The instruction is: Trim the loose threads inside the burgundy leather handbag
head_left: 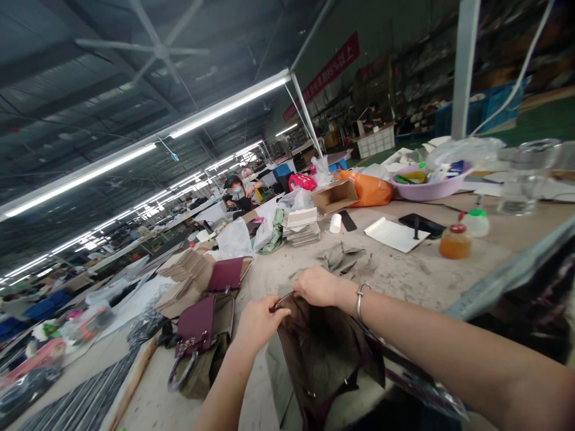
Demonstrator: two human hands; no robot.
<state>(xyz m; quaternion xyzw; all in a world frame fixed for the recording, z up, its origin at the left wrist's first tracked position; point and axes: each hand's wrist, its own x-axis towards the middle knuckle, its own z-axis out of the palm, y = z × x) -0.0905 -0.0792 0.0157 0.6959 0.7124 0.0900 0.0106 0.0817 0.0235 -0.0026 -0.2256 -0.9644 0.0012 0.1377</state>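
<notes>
An olive-brown handbag (330,353) with dark burgundy trim lies open before me, its lining showing. My left hand (261,320) pinches the bag's upper edge between thumb and fingers. Close beside it, my right hand (314,286) is closed on the same edge, a bangle around the wrist; its fingertips are partly hidden. To the left, a burgundy and olive handbag (195,329) with a wrapped handle rests on the table. Behind that one sits another burgundy flap piece (226,274).
Stacked brown boards (186,278) stand at the left. Farther back are a pile of cards (302,227), a notepad (395,233), a dark phone (422,225), an amber glue bottle (455,242), a clear jug (527,179) and a purple basin (431,187).
</notes>
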